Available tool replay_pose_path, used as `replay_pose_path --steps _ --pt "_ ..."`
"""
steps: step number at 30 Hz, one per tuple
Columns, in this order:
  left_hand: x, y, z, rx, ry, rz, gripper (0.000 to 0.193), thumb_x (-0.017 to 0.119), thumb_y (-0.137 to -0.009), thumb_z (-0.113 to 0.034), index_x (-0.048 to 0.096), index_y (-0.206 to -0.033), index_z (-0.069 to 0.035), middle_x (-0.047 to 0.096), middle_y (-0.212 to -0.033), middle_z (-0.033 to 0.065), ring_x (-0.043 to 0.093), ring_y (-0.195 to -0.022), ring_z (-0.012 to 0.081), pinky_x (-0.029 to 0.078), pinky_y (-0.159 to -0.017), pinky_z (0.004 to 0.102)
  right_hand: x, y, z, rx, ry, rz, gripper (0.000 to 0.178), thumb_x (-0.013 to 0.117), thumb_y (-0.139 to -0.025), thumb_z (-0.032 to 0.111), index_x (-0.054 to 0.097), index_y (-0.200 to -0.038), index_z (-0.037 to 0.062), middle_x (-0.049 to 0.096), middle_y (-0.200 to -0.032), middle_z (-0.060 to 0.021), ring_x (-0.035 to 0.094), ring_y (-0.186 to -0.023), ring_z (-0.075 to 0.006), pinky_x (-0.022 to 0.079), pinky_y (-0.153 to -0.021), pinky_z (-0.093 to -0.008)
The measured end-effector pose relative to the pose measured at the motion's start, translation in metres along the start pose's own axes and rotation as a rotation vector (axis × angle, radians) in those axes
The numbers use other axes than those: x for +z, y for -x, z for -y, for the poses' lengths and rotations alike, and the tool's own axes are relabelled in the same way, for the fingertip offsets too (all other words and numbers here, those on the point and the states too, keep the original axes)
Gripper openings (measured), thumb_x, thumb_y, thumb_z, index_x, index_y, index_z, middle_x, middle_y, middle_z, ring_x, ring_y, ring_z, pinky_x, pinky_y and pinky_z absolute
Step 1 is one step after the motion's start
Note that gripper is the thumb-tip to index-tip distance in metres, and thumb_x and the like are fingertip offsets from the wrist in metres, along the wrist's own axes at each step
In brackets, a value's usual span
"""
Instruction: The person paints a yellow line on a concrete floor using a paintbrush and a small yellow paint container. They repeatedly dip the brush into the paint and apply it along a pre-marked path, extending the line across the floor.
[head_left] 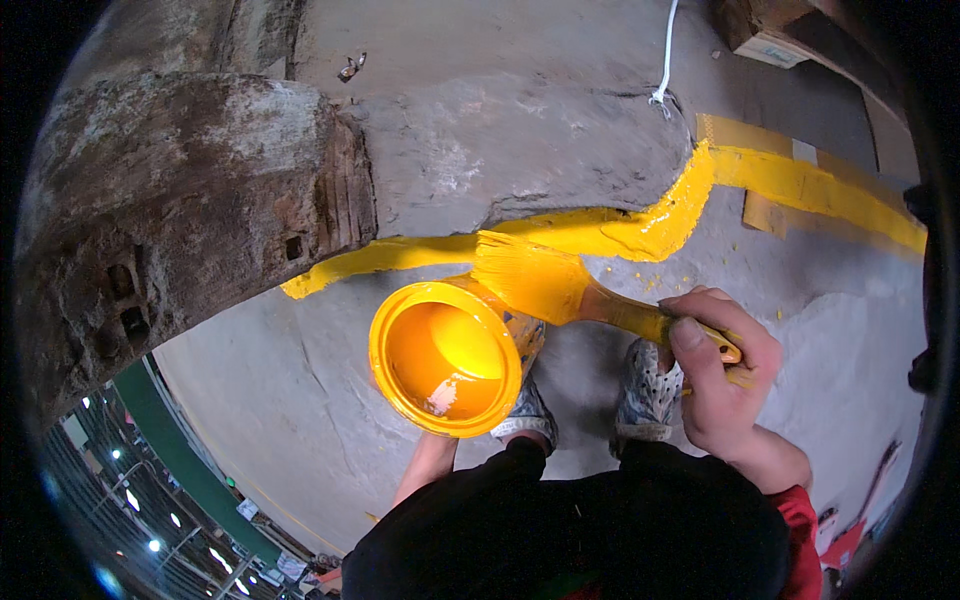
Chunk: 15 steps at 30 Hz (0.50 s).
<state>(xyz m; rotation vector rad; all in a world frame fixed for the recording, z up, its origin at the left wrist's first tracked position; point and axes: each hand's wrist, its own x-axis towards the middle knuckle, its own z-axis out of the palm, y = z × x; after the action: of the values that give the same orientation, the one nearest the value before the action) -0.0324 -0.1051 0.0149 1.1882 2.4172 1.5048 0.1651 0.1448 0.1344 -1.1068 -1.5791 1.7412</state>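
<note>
A broad, flat paintbrush with yellow-coated bristles (540,283) is gripped by its handle in the person's right hand (728,365), its tip overlapping a wet yellow painted stripe (655,232); contact cannot be told. Just beside it, a round, yellow-smeared paint can (512,375) tilts its mouth upward, hiding the left hand, whose grip cannot be told. Beyond lies a thick, weathered brown beam (200,175) on the grey floor (270,365).

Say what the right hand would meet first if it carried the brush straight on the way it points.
Along the line of the brush, the right hand would likely bring the bristles to the yellow stripe on the floor first, though depth between them is unclear.
</note>
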Motion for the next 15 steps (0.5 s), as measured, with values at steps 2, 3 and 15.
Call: replay_pose_path --steps 2,3,15 --pt "0.002 -0.003 -0.001 0.012 0.022 -0.002 0.102 0.093 -0.07 -0.034 0.032 -0.147 -0.007 0.045 -0.141 0.0187 0.051 -0.127 0.0336 0.043 -0.106 0.0481 -0.002 0.0 0.003 -0.01 -0.017 -0.008 0.016 0.065 -0.093 0.006 0.07 -0.103 -0.0062 0.066 -0.08 -0.0113 0.061 -0.067 -0.0146 0.047 -0.06 -0.0275" --pt "0.003 -0.004 -0.002 0.02 0.028 -0.001 0.102 0.094 -0.07 -0.034 0.032 -0.147 -0.007 0.045 -0.141 0.0188 0.051 -0.127 0.0337 0.043 -0.106 0.0482 -0.003 0.0 0.004 -0.022 -0.008 -0.007 0.017 0.065 -0.094 0.006 0.07 -0.104 -0.0061 0.065 -0.08 -0.0111 0.061 -0.067 -0.0142 0.047 -0.06 -0.0273" --pt "0.015 -0.034 -0.038 0.064 0.056 0.077 0.118 0.1 -0.055 -0.045 0.035 -0.144 -0.005 0.047 -0.139 0.0194 0.048 -0.13 0.0351 0.04 -0.109 0.0475 -0.022 -0.004 0.015 -0.188 -0.034 -0.042 0.018 0.059 -0.093 0.006 0.069 -0.104 -0.0051 0.065 -0.089 -0.0144 0.06 -0.069 -0.0191 0.048 -0.059 -0.0289"
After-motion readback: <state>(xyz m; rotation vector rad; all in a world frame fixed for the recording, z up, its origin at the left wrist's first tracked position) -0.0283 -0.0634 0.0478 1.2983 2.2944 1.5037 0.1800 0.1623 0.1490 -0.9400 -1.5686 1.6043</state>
